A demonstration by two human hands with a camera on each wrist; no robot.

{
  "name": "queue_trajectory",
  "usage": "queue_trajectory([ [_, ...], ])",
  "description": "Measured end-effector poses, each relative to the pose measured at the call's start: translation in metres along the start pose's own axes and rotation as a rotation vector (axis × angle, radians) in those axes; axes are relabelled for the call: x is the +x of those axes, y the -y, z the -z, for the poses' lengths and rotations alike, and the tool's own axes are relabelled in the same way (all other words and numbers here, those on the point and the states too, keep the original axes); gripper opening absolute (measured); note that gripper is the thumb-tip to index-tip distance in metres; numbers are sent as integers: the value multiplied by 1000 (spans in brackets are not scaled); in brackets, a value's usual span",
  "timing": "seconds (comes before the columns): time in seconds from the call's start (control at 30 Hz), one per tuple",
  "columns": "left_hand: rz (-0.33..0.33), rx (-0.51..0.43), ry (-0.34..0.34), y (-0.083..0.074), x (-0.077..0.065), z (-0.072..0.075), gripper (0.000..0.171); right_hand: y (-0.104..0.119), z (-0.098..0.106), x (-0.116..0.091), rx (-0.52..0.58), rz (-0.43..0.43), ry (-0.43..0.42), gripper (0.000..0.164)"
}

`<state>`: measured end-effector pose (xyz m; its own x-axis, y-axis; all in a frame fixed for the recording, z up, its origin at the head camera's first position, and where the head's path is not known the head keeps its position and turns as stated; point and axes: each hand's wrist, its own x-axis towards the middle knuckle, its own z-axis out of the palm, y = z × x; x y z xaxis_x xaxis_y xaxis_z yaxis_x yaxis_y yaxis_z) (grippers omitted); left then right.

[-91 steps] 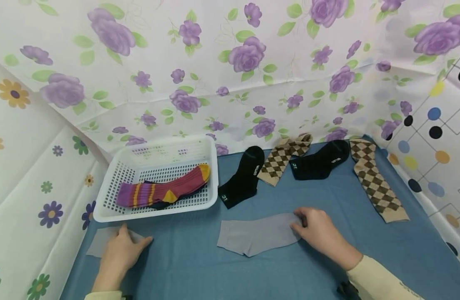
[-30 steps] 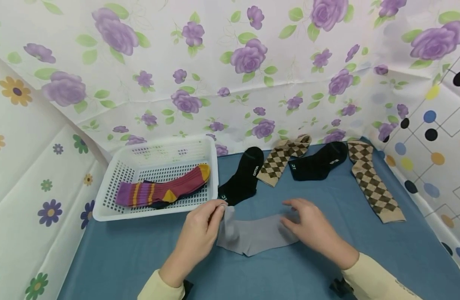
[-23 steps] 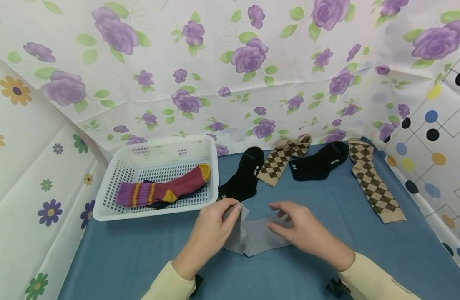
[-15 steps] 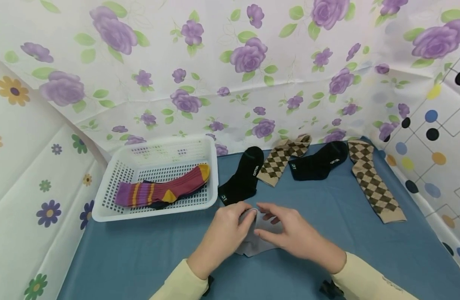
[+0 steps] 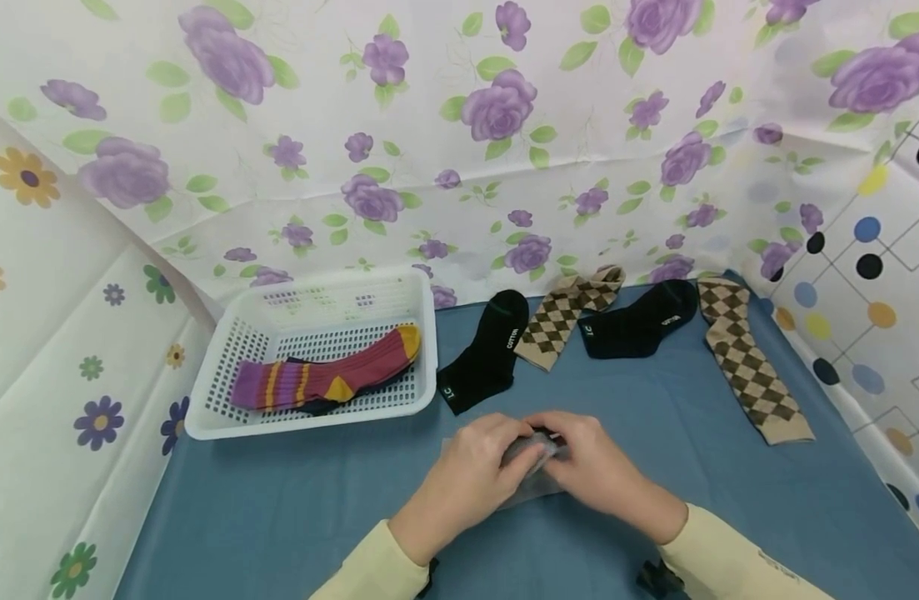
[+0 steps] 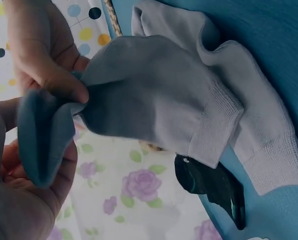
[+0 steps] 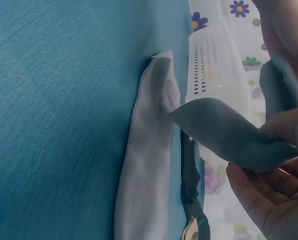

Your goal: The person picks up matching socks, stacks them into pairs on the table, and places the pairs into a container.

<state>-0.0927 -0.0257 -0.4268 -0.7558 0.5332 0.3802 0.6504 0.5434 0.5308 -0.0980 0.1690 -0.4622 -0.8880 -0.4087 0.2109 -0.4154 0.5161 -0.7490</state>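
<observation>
Both hands meet over the front middle of the cloth. My left hand (image 5: pixel 462 475) pinches a plain grey sock (image 6: pixel 153 92) between thumb and fingers. My right hand (image 5: pixel 605 471) grips the same sock, its thumb pressed on the fabric in the left wrist view. One end of the sock is bent up between the hands, while the ribbed cuff hangs free. Beneath it a second grey sock (image 7: pixel 144 170) lies flat on the blue cloth (image 7: pixel 54 120). In the head view the hands hide most of both grey socks.
A white perforated basket (image 5: pixel 309 429) at the left holds a purple, red and yellow striped sock (image 5: pixel 317 375) over a dark one. Behind the hands lie two black socks (image 5: pixel 485 354) and two brown argyle socks (image 5: pixel 759 367). Patterned curtains (image 5: pixel 399 167) enclose the back and sides.
My left hand has carried the grey sock from the left, in front of the basket, over the second grey sock. My right hand has moved left from that sock and now grips the carried one.
</observation>
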Motion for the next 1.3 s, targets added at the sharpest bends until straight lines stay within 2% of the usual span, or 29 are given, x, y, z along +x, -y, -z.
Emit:
queue_trajectory([
  [0.17,42,-90,-123,6,1,7,20,-3,2,-2,31,-71,-29,54],
  [0.27,113,-115,-203,14,-2,11,21,-4,4,-2,66,-99,-47,56],
  [0.37,190,-140,-230,22,-6,12,24,-3,8,-2,125,-105,-69,57],
  [0.47,246,-153,-183,26,-10,10,28,-2,12,-1,183,-108,-97,52],
  [0.6,274,-126,-58,28,-12,5,34,2,16,0,229,-96,-120,45],
  [0.73,243,-85,100,27,-11,4,48,5,19,0,272,-46,-65,43],
  [0.83,193,-96,170,26,-8,3,58,8,20,-1,331,-16,13,39],
  [0.9,159,-98,174,25,-6,3,55,9,21,-2,366,0,58,35],
  [0.97,124,-91,155,26,-5,2,44,11,21,-2,392,18,86,34],
  [1.07,104,-87,116,28,-3,4,27,17,24,-1,413,36,98,40],
  [1.17,120,-110,99,29,-3,5,12,28,30,-1,421,49,84,46],
  [1.3,189,-173,127,29,-5,6,15,41,37,0,425,58,46,44],
])
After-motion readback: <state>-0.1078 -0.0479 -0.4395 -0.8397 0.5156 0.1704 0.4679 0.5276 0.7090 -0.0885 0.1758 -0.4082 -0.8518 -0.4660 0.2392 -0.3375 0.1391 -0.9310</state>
